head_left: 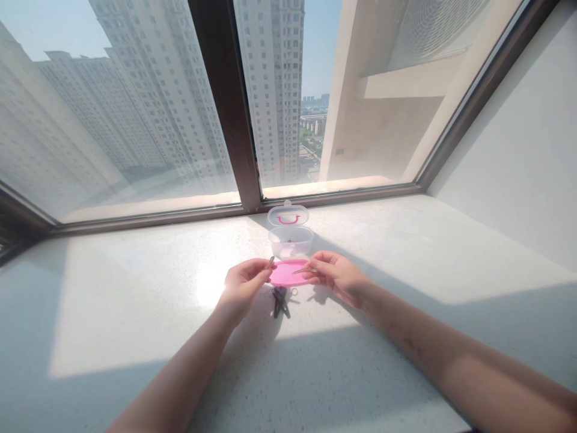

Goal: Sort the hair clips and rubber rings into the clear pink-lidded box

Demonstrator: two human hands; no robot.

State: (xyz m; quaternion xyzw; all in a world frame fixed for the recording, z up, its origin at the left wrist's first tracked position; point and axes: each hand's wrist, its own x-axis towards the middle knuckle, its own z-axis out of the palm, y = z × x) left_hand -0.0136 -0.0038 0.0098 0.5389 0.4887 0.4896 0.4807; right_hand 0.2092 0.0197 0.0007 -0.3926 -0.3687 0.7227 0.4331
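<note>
My left hand is closed, pinching a small dark clip between thumb and fingertips. My right hand is closed on a thin, pointed, tweezers-like tool, its tip directed left over a pink tray. The right fingers hide the tray's right end. Below the tray, several dark clips lie crossed in a small heap on the sill. A small ring rests just right of them. Both hands are a little apart, one at each side of the tray.
Behind the tray stands a clear oval box holding a few small things too small to name. Its lid, with a pink handle, is raised. The pale stone sill meets a brown window frame and a white side wall.
</note>
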